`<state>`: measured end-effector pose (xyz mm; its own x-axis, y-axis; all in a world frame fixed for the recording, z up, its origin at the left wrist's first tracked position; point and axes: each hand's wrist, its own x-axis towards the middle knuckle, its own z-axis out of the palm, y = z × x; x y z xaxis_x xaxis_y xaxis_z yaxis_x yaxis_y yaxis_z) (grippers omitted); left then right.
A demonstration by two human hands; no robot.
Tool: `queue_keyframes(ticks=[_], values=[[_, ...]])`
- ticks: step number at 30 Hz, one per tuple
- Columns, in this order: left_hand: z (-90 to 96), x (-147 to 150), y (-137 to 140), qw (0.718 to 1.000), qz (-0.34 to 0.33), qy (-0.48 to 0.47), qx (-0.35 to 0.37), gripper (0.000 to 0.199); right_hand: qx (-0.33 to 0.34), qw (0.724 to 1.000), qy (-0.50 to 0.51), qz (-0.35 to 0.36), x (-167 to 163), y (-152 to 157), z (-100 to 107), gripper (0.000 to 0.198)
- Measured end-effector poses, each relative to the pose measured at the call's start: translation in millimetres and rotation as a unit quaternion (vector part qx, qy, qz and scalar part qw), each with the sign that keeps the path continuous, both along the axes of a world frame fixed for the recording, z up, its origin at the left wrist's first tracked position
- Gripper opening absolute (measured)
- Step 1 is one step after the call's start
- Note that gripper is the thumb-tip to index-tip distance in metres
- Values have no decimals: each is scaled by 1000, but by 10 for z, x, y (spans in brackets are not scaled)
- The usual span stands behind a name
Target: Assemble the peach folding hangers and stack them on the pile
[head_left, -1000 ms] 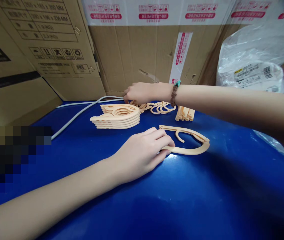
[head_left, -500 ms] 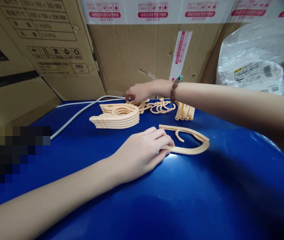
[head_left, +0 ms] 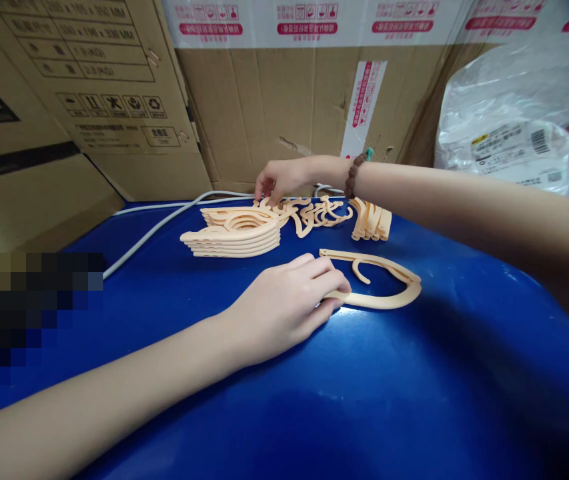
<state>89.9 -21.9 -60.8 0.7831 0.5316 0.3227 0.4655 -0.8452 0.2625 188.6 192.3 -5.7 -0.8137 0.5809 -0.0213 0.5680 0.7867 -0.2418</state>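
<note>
My left hand (head_left: 297,303) is closed on one end of a cream plastic folding hanger (head_left: 384,301), which lies folded on the blue table (head_left: 284,413) with its small hook turned inward. Farther back, my right hand (head_left: 280,181) reaches down into a loose pile of cream hanger hooks (head_left: 321,212). Its thumb and fingertips are bent at the pile's left end; whether they pinch a hook cannot be made out. Left of the pile rests a neat stack of folded hangers (head_left: 234,240). Several loose hanger arms (head_left: 371,221) sit at the pile's right end.
Cardboard boxes (head_left: 274,113) stand along the back and left. A white cable (head_left: 157,233) runs over the table's left side and behind the hooks. At the back right is a clear plastic bag (head_left: 504,127) with a label.
My right hand has shifted slightly among the hooks, and some hooks in the pile lie differently. The left hand and its hanger have stayed in place.
</note>
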Motion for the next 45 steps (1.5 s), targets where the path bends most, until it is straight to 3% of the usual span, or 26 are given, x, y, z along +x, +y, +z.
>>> queue_keyframes(ticks=[10, 16, 22, 30, 33, 36, 39, 41, 43, 45], values=[[3, 0, 5, 1000, -4, -8, -5, 18, -119, 987, 89, -62, 158, 16, 83, 35], [15, -2, -7, 1000, -5, -8, -15, 19, -136, 970, 168, -112, 297, -37, 172, 20], [25, 8, -16, 1000, -10, -11, -20, 20, -107, 948, 262, -149, 441, -131, 284, 19], [15, 9, -53, 997, -14, -47, -60, 20, 39, 903, 376, -203, 837, -455, 531, 17], [40, 33, -86, 994, -20, -58, -89, 19, 35, 885, 414, -212, 1043, -750, 500, 15], [128, 54, -134, 989, 42, -108, -96, 11, -6, 873, 435, -220, 1220, -1101, 366, 14], [235, 59, -160, 963, 154, -216, -44, 11, -112, 855, 446, -239, 1305, -1427, 202, 9], [277, 64, -151, 940, 189, -277, -57, 20, -170, 846, 445, -239, 1293, -1603, 115, 8], [284, 80, -127, 915, 194, -316, -157, 33, -199, 840, 445, -237, 1237, -1734, 54, 8], [269, 100, -95, 873, 191, -344, -289, 42, -222, 834, 445, -238, 1161, -1817, 14, 9]])
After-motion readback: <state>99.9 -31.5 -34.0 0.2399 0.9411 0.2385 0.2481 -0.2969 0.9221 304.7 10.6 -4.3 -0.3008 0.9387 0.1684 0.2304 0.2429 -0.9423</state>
